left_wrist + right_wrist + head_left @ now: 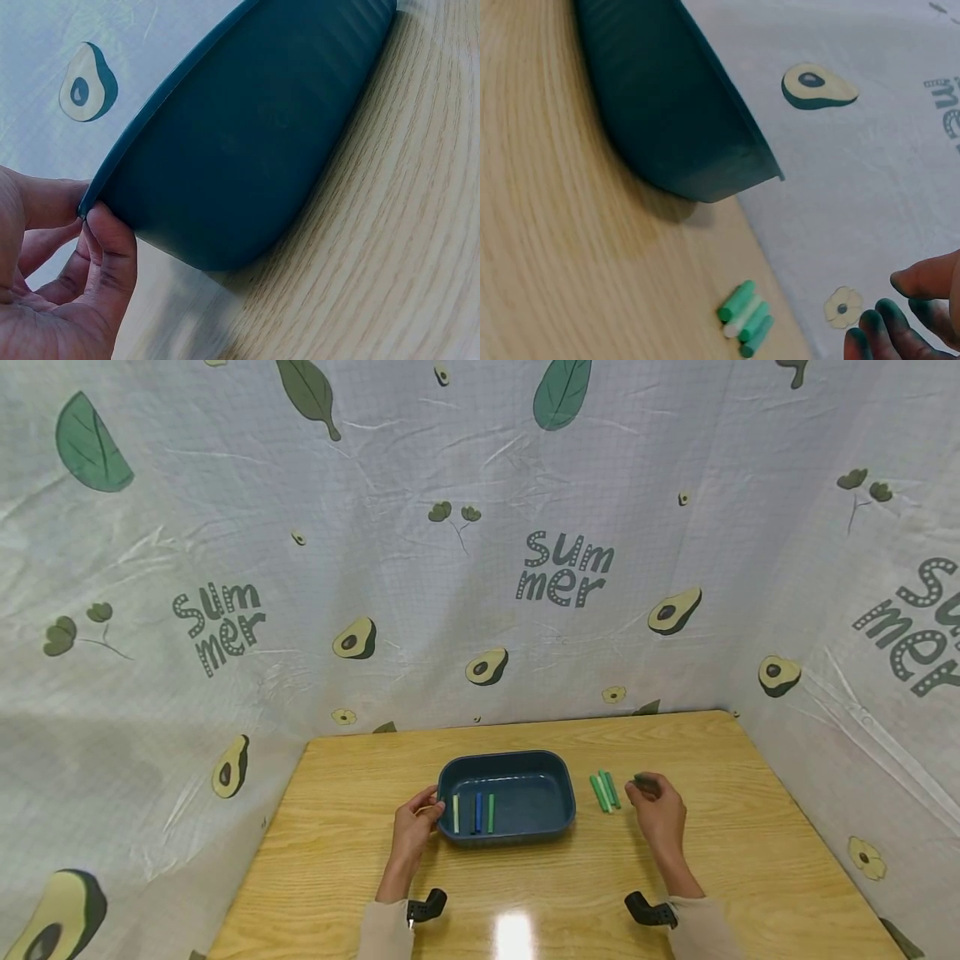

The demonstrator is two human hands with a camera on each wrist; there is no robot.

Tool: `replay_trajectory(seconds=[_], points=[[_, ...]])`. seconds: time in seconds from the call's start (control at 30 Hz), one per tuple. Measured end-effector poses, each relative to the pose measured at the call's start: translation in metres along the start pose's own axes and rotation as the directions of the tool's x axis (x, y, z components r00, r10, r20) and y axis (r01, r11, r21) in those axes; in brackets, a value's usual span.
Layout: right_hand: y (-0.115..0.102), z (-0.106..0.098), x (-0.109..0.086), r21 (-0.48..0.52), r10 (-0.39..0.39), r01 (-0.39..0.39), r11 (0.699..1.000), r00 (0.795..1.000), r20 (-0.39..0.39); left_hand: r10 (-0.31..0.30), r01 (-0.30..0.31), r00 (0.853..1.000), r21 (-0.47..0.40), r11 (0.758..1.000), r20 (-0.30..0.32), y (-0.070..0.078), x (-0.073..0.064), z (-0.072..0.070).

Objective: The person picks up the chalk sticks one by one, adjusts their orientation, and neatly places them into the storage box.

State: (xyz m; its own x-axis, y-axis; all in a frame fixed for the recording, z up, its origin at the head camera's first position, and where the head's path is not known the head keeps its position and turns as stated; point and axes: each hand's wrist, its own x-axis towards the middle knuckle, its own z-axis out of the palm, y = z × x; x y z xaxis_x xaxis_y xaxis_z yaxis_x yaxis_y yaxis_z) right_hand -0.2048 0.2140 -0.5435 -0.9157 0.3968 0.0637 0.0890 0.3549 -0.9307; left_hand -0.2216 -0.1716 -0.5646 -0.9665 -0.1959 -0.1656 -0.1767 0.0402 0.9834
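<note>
A dark blue plastic tub [542, 810] stands on the table, its outer wall [217, 165] filling much of the left wrist view. My left hand [415, 831] pinches the tub's left rim between thumb and fingers. Inside, on the left, lie a pale yellow chalk stick [456, 814], a blue one [478, 812] with a dark strip beside it, and a green one [491, 813]. Right of the tub, several green and whitish chalk sticks [737, 303] lie together. My right hand [662, 812] hovers beside them, thumb and fingers apart, fingertips [891, 315] stained dark green, nothing visible between them.
The light wooden table [337, 877] runs back to a white patterned cloth [420, 560], which hangs behind and at both sides. A bright reflection [513, 935] shows on the table's near part.
</note>
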Motion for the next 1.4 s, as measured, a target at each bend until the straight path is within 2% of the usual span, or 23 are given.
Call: replay_trajectory(seconds=[0.2, 0.43, 0.5, 0.6, 0.87, 1.0, 1.13, 1.4], points=[[0.008, 0.011, -0.002, 0.038, 0.027, -0.025, 0.999, 0.997, -0.074, -0.01, 0.01, 1.0, -0.015, 1.0, 0.018, 0.005, -0.003, 0.0], [0.017, 0.024, 0.001, 0.051, 0.044, -0.036, 0.998, 0.986, -0.163, -0.006, 0.006, 0.999, -0.007, 1.0, 0.037, 0.032, -0.022, 0.0], [0.019, 0.028, 0.001, 0.04, 0.056, -0.049, 0.998, 0.982, -0.181, -0.01, 0.01, 0.999, -0.004, 1.0, 0.036, 0.034, -0.024, 0.0], [0.021, 0.033, 0.003, 0.025, 0.071, -0.068, 0.997, 0.977, -0.201, -0.006, 0.007, 0.999, -0.009, 1.0, 0.037, 0.03, -0.021, 0.0], [0.027, 0.041, 0.005, 0.006, 0.107, -0.108, 0.994, 0.971, -0.213, -0.007, 0.007, 1.0, -0.019, 1.0, 0.015, 0.003, -0.002, 0.0], [0.031, 0.043, 0.005, -0.011, 0.11, -0.115, 0.993, 0.972, -0.209, 0.002, -0.001, 1.0, -0.021, 1.0, 0.013, 0.003, -0.003, 0.0], [0.036, 0.047, 0.005, -0.041, 0.111, -0.122, 0.992, 0.97, -0.217, 0.003, -0.002, 1.0, -0.022, 1.0, 0.027, 0.009, -0.007, 0.0], [0.04, 0.056, 0.007, -0.1, 0.089, -0.12, 0.988, 0.958, -0.271, 0.002, -0.002, 1.0, 0.012, 1.0, 0.002, 0.001, -0.003, 0.0]])
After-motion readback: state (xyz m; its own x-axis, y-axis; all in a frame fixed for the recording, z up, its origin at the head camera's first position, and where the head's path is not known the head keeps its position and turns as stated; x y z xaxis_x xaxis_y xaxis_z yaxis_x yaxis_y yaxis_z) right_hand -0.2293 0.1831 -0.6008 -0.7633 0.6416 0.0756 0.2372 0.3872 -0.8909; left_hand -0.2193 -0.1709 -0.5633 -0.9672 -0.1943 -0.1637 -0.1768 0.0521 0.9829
